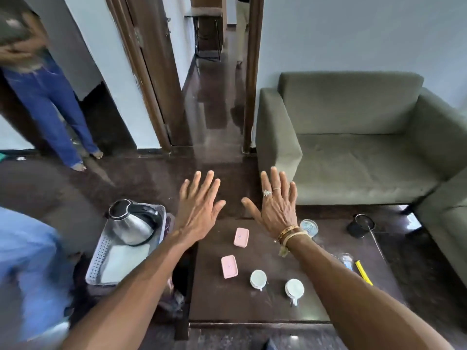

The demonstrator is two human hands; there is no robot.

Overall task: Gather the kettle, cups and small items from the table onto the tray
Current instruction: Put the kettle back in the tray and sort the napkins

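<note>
My left hand [199, 208] and my right hand [274, 205] are stretched out flat above the far edge of the dark table [252, 306], fingers spread, holding nothing. A steel kettle [131, 224] with a black lid and handle stands at the far end of a white perforated tray [98, 263], left of the table. Two small pink boxes [241, 237] [229, 266] lie on the table below my hands. Two white cups [258, 279] [294, 289] sit upside down nearer to me. A clear glass [309, 227] stands by my right wrist.
A black cup [360, 226] with a thin stick, another clear glass [346, 260] and a yellow item [363, 272] lie at the table's right. A green sofa [353, 147] stands behind. A person in blue trousers [50, 109] stands far left; a blue-clothed blur [27, 261] is close left.
</note>
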